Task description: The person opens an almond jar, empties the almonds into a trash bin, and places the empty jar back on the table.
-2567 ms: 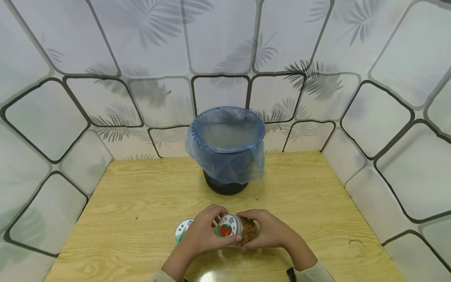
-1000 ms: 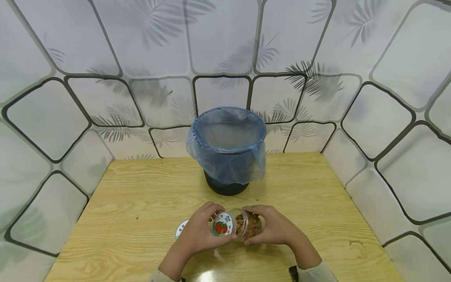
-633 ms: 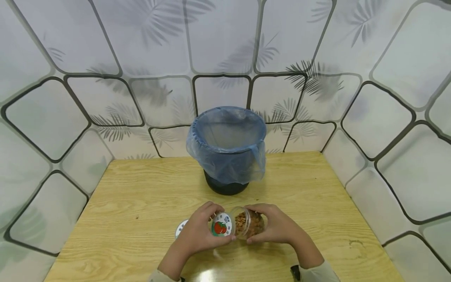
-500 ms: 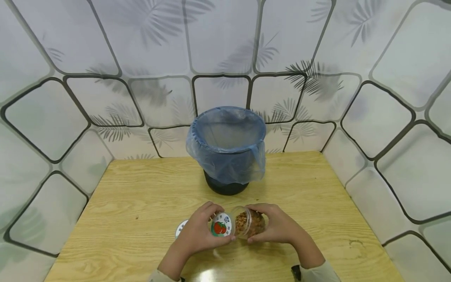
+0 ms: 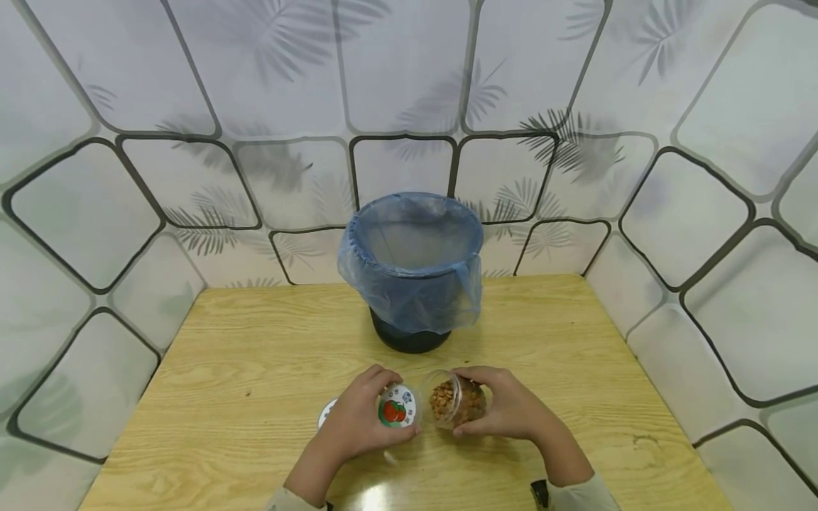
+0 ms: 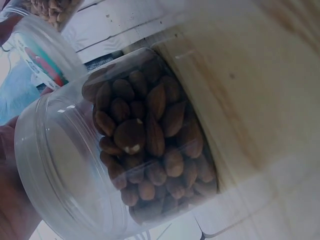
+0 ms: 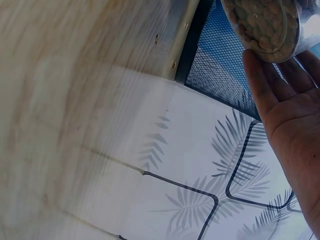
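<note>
My left hand (image 5: 359,419) holds a round clear lid (image 5: 397,406) with a white label and a red tomato picture, by its edge. To its right, my right hand (image 5: 508,404) grips a clear jar (image 5: 469,402) of brown nuts, lying tilted with its uncovered mouth towards the lid. A small gap parts lid and jar. In the right wrist view, fingers (image 7: 260,82) support the jar of nuts. A second clear jar (image 6: 150,140), filled with brown almond-like nuts, stands beside my left hand; its white-labelled top (image 5: 326,411) is partly hidden by that hand in the head view.
Beyond the hands stands a black bin (image 5: 409,338) lined with a blue plastic bag (image 5: 415,298) folded over its rim. Patterned panels (image 5: 409,92) enclose the wooden table (image 5: 255,355) at the back and both sides.
The tomato lid has come off the jar of nuts. My right hand has drawn the jar to the right, and the lid has shifted slightly left, widening the gap.
</note>
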The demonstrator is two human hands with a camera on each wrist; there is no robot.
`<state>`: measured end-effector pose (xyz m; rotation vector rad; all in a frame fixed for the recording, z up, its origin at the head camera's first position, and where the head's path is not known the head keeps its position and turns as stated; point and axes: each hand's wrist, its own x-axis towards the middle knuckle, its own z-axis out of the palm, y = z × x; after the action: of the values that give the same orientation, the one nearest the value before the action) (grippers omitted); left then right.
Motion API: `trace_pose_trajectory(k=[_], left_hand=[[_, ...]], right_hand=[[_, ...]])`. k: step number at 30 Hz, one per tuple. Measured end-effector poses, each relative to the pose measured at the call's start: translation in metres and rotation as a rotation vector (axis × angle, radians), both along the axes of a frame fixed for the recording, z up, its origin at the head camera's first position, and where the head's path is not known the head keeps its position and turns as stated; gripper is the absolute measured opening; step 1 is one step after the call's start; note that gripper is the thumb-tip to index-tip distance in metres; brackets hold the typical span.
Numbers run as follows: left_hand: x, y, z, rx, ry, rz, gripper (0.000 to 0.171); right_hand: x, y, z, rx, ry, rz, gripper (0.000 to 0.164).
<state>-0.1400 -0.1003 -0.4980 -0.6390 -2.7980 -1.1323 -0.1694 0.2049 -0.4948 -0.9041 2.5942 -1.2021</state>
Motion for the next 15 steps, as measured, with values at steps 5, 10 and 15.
trace_pose_trajectory(k=[5, 10, 15], left_hand=[[-0.0003, 0.0005, -0.0011, -0.028, -0.006, 0.012, 0.061], [-0.0004, 0.0009, -0.0033, -0.062, 0.016, 0.006, 0.063], [-0.0009, 0.0017, -0.0054, -0.088, 0.045, -0.005, 0.067]], right_hand=[[0.0009, 0.0024, 0.0025, 0.011, 0.013, -0.015, 0.09], [0.0008, 0.0042, 0.0024, 0.004, 0.035, -0.022, 0.091], [0.0007, 0.0048, 0.0011, 0.0, 0.032, -0.019, 0.091]])
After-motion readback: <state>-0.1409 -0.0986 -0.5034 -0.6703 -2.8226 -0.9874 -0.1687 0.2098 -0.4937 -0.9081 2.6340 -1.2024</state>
